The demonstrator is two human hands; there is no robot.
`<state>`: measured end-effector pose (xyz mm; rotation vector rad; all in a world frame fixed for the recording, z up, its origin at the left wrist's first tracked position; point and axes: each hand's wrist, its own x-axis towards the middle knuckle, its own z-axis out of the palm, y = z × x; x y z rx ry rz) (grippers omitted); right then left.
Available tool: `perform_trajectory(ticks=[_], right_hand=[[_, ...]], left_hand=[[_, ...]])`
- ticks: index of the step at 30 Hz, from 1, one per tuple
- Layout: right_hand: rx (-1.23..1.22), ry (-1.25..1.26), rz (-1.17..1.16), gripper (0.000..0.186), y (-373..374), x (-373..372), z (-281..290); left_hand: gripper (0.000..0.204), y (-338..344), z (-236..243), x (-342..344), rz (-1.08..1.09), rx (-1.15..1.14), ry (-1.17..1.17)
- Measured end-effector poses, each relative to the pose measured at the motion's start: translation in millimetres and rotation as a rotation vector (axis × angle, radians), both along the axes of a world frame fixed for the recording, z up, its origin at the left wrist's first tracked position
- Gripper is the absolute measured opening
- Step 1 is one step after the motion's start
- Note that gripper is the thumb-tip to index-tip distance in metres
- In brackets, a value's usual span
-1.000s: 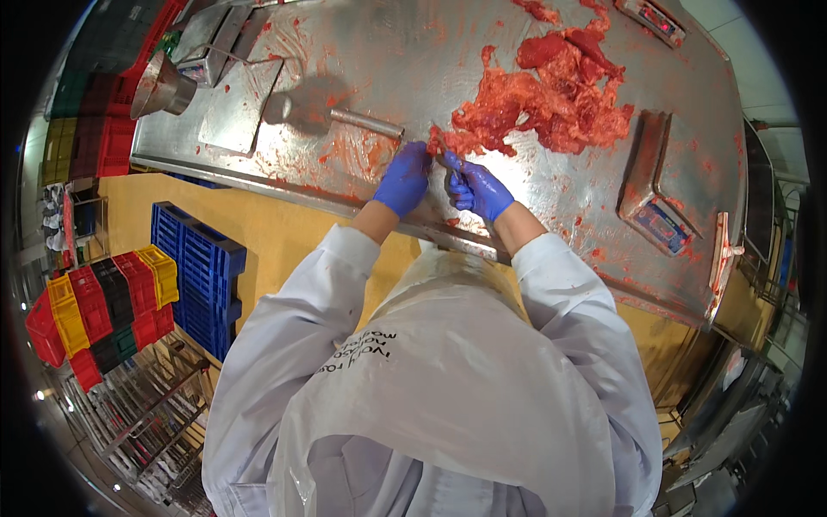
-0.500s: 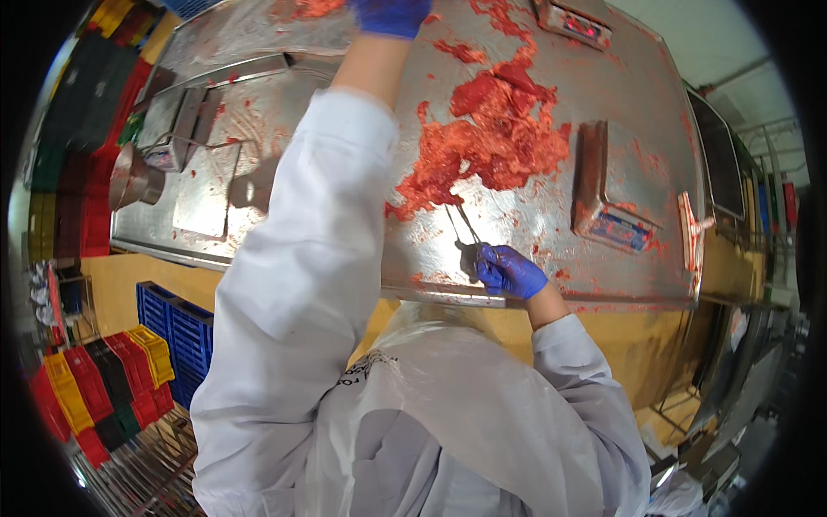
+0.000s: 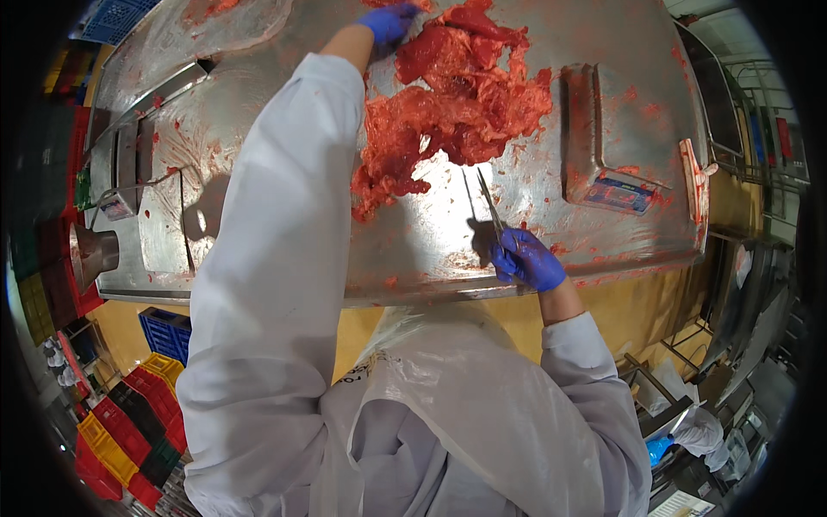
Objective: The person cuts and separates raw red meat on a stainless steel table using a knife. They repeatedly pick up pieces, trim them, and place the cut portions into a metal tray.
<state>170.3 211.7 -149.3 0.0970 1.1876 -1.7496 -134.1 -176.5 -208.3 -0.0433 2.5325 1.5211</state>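
Observation:
A ragged heap of raw red meat (image 3: 457, 99) with paler fatty bits lies spread on a steel table (image 3: 405, 250). My left hand (image 3: 389, 23), gloved in blue, reaches to the far side, just left of the heap. Its fingers are drawn together on a red scrap of meat (image 3: 419, 4) at the picture's top edge, partly out of view. Near the table's front edge my right hand (image 3: 530, 260), also in a blue glove, is closed round slim metal tweezers (image 3: 489, 200). The tweezers' tips point away from me, just short of the heap and touching nothing.
A meat-smeared scale (image 3: 616, 185) stands on the right, beside a red-stained, white-edged tool (image 3: 692, 181). On the left are another scale (image 3: 119, 202), a metal plate (image 3: 162, 224) and a metal funnel-like cup (image 3: 93, 250). Coloured crates (image 3: 129, 422) are stacked on the floor.
My view has turned and shifted. My left hand has come nearer and to the right, toward the heap. The right hand keeps the tweezers near the front edge.

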Motion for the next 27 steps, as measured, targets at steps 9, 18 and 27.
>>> perform_trajectory(ticks=[9,18,27], right_hand=[[0.084,0.021,-0.021,0.04,14.1,-7.3,-7.7],[-0.008,0.123,0.115,0.036,-34.3,-10.4,5.6],[0.251,0.087,0.404,0.052,-101.9,7.3,13.3]], left_hand=[[0.03,1.6,42.1,181.7,0.024,-0.539,0.376],[0.029,60.8,47.3,435.6,-0.086,-0.659,-0.348],[0.021,89.1,11.7,353.7,0.131,-0.932,-0.046]])
